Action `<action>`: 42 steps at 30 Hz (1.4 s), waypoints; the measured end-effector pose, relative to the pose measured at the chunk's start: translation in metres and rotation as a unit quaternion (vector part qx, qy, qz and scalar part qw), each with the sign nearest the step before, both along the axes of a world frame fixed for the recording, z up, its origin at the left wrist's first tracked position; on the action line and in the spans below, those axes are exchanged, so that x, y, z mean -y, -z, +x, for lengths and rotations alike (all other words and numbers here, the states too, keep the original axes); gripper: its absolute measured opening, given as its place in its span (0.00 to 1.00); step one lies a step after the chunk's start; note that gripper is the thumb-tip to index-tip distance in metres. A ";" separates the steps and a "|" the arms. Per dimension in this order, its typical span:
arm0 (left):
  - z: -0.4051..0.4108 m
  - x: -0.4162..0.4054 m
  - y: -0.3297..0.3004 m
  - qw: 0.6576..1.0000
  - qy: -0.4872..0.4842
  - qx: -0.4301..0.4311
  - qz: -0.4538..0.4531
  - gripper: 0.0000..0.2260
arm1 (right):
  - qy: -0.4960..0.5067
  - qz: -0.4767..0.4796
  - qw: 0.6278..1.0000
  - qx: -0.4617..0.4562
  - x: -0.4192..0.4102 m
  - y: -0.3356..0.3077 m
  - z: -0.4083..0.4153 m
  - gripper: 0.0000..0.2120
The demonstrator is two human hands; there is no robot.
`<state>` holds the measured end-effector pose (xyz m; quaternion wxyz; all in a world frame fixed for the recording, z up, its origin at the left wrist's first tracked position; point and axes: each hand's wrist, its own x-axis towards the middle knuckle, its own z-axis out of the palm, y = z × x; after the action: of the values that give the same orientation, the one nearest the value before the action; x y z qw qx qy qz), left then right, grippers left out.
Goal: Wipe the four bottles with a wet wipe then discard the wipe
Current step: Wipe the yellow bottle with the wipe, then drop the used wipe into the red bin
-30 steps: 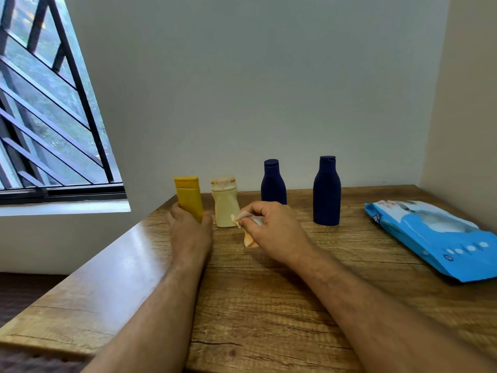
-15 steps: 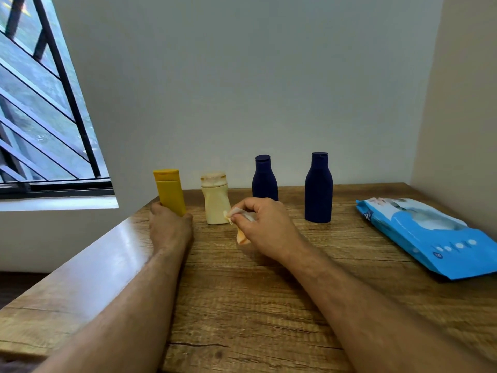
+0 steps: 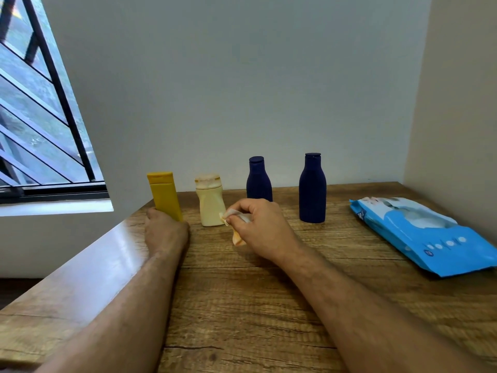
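Observation:
Four bottles stand in a row near the back of the wooden table [image 3: 242,305]. From left: a yellow bottle [image 3: 163,193], a cream bottle [image 3: 209,201], a small dark blue bottle [image 3: 258,180] and a taller dark blue bottle [image 3: 312,188]. My left hand [image 3: 165,232] grips the base of the yellow bottle, which leans slightly. My right hand [image 3: 259,227] pinches a crumpled wet wipe [image 3: 238,232], stained orange, just right of the cream bottle's base.
A blue wet-wipe pack [image 3: 425,235] lies at the table's right side, close to the right wall. A barred window [image 3: 40,109] is on the left, past the table's left edge. The back wall rises just behind the bottles.
My left hand has shifted the yellow bottle leftward, away from the cream bottle. My right hand with the wipe has stayed near the cream bottle. The camera has turned a little.

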<state>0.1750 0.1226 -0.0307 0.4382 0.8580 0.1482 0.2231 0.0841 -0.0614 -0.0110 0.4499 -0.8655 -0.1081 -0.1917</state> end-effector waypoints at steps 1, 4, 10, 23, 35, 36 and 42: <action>-0.001 0.000 0.000 1.000 0.001 -0.002 0.004 0.32 | 0.002 -0.001 1.000 0.001 0.000 0.000 0.000 0.08; -0.004 -0.002 -0.004 1.000 -0.002 -0.006 0.003 0.33 | 0.003 -0.001 1.000 0.005 -0.003 -0.001 -0.001 0.08; -0.010 0.001 -0.002 1.000 0.001 -0.020 0.001 0.34 | 0.000 0.007 1.000 -0.007 -0.001 -0.001 0.001 0.08; -0.139 -0.064 -0.027 0.991 0.085 0.017 0.103 0.28 | -0.053 0.035 0.996 0.060 -0.036 -0.056 -0.037 0.06; -0.296 -0.272 0.055 0.983 -0.041 -0.029 0.179 0.25 | -0.268 -0.169 0.948 -0.014 -0.297 0.014 -0.143 0.04; -0.305 -0.286 0.078 0.984 -0.048 -0.045 0.169 0.25 | -0.276 -0.185 0.942 -0.046 -0.317 0.036 -0.143 0.04; -0.333 -0.341 0.215 0.980 -0.071 -0.136 0.125 0.22 | -0.335 -0.300 0.868 -0.209 -0.392 0.165 -0.134 0.06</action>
<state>-0.1578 0.4633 -0.2460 0.2867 0.9156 0.2379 0.1511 -0.0501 0.3304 -0.1763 0.2179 -0.8906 -0.3469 0.1977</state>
